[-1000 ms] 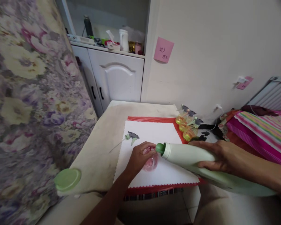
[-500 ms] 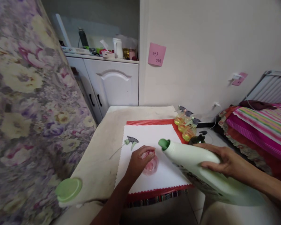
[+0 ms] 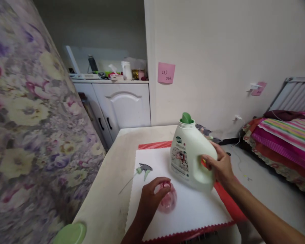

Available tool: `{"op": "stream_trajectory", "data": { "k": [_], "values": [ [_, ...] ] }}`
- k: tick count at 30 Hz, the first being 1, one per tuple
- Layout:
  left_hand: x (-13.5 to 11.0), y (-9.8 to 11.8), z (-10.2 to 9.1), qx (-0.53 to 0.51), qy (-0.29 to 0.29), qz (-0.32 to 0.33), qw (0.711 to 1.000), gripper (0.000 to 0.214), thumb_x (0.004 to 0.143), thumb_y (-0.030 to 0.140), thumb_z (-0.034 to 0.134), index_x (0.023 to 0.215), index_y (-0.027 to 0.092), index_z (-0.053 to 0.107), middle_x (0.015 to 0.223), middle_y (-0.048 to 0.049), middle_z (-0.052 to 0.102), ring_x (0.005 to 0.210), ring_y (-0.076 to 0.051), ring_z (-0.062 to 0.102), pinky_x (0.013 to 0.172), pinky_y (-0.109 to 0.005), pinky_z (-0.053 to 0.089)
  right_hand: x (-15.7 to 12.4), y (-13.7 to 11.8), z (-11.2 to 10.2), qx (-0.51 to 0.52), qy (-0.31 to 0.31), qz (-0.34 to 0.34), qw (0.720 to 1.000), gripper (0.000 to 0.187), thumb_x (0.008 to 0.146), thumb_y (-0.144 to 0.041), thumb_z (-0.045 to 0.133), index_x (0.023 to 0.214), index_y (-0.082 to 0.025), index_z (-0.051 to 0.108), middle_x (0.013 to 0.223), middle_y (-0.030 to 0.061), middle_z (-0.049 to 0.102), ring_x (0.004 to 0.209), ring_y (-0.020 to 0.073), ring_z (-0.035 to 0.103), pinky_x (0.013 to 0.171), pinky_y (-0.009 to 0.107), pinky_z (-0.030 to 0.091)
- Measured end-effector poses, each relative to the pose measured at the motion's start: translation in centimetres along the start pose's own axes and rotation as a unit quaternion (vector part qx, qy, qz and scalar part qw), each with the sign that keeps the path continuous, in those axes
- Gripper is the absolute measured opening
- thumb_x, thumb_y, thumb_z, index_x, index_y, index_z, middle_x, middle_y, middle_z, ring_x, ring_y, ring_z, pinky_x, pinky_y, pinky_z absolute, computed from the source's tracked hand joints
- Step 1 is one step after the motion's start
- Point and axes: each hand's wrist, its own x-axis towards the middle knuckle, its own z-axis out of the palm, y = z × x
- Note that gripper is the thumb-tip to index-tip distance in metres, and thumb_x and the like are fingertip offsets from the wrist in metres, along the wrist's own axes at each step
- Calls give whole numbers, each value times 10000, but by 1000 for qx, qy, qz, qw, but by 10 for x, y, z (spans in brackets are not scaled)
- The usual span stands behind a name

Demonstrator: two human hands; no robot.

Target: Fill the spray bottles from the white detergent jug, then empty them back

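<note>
My right hand [image 3: 218,166] grips the handle of a large pale green detergent jug [image 3: 185,142], which stands nearly upright over the right part of the white sheet. Its mouth is uncapped and shows a darker green spout. With thumb and fingers, my left hand [image 3: 152,196] holds the neck of a clear pink round bottle [image 3: 169,200] that rests on the sheet. Left of the jug lies a grey and green spray trigger [image 3: 143,167] with a thin dip tube reaching off the sheet.
A green lid [image 3: 71,234] sits at the table's near left. Behind the jug, bottles with spray heads [image 3: 204,130] are mostly hidden. The white sheet [image 3: 152,157] lies on red cloth. A floral curtain [image 3: 27,135] hangs left; a bed [image 3: 282,149] stands right.
The jug has gone from tilted, mouth toward the pink bottle, to nearly upright and further left over the sheet. My left hand still holds the bottle. The view has tipped upward.
</note>
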Motion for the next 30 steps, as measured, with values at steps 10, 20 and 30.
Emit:
{"op": "stream_trajectory", "data": {
  "k": [10, 20, 30],
  "values": [
    [0, -10, -6, 14, -15, -16, 1000, 226, 762, 293, 661, 975, 253, 728, 991, -34, 752, 973, -233, 670, 903, -326, 505, 40, 59, 89, 54, -37, -28, 997, 651, 682, -373, 765, 1274, -212, 546, 893, 12, 633, 445, 63, 413, 357, 207, 374],
    [2, -22, -11, 14, -28, 10, 999, 254, 735, 290, 684, 982, 272, 739, 1062, -56, 734, 1042, -253, 653, 951, -351, 494, 40, 96, 99, 42, -55, -13, 998, 628, 736, -388, 724, 1299, -197, 522, 912, 25, 621, 486, 79, 421, 402, 221, 401],
    [-3, -13, -9, 11, -9, -32, 999, 232, 768, 325, 683, 987, 265, 729, 1085, -43, 728, 1054, -239, 645, 964, -350, 493, 26, 100, 66, -47, -73, -16, 996, 642, 776, -443, 684, 1343, -213, 491, 1128, 81, 620, 982, 229, 596, 858, 369, 506]
  ]
}}
